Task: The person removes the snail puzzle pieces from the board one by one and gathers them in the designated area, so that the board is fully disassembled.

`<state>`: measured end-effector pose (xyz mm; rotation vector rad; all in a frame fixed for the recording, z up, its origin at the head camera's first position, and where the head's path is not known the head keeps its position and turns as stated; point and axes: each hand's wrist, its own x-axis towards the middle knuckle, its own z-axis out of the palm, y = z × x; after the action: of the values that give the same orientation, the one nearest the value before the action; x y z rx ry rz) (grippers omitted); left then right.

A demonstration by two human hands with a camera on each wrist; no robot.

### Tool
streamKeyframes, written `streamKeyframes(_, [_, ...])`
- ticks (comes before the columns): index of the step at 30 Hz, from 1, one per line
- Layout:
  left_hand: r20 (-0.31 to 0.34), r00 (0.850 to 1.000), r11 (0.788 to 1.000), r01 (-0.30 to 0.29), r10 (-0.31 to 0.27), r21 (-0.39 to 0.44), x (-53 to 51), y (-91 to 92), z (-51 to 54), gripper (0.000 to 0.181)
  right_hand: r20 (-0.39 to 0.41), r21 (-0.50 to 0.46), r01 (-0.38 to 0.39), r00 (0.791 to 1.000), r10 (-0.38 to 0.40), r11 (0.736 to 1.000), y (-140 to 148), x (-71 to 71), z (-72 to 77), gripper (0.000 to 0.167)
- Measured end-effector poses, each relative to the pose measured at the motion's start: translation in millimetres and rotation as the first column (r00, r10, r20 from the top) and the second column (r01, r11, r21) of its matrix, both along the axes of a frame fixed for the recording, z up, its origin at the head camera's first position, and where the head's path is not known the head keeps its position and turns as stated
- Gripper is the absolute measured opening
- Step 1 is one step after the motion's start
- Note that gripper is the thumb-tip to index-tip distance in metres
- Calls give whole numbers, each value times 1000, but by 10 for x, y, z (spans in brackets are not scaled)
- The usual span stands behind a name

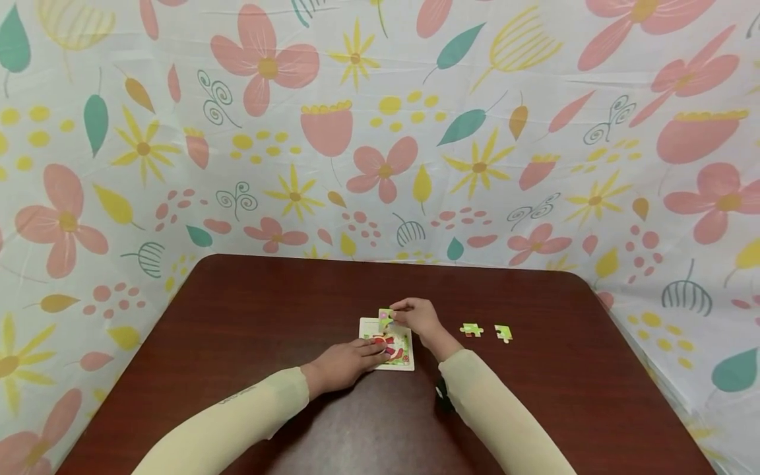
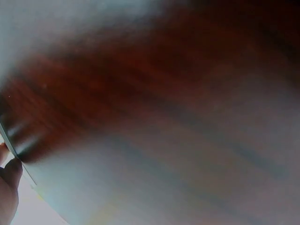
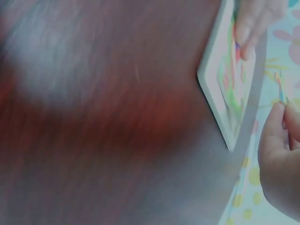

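A small puzzle board (image 1: 404, 365) with a pale frame and a colourful picture lies on the table. My left hand (image 1: 347, 364) rests on its left side, fingers stretched across the picture. Over the board's far edge, my right hand (image 1: 420, 318) pinches a green puzzle piece (image 1: 384, 316) between thumb and fingers. The right wrist view shows that piece (image 3: 281, 89) edge-on, held above the board (image 3: 211, 65). Only part of the left hand (image 2: 9, 187) shows at the edge of the left wrist view.
Two loose green puzzle pieces lie right of the board: one nearer piece (image 1: 471, 329) and one farther right (image 1: 503, 332). The dark brown table (image 1: 285, 290) ends at a flower-patterned cloth (image 1: 380, 132) behind it.
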<state>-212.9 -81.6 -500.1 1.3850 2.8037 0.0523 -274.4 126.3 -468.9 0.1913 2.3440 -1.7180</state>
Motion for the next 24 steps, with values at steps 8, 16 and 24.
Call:
streamKeyframes(8, [-62,998,1000,23,-23,-8,1,-17,-7,42,20,-34,-53,998,54,998,293,-40,37,23])
streamKeyframes(16, [-104,994,999,41,-38,20,-11,-23,-28,41,37,-36,-63,997,64,997,622,-99,140,25])
streamKeyframes(24, [-119,992,999,45,-43,15,-1,-23,-23,40,75,39,-93,993,90,995,851,-101,206,28])
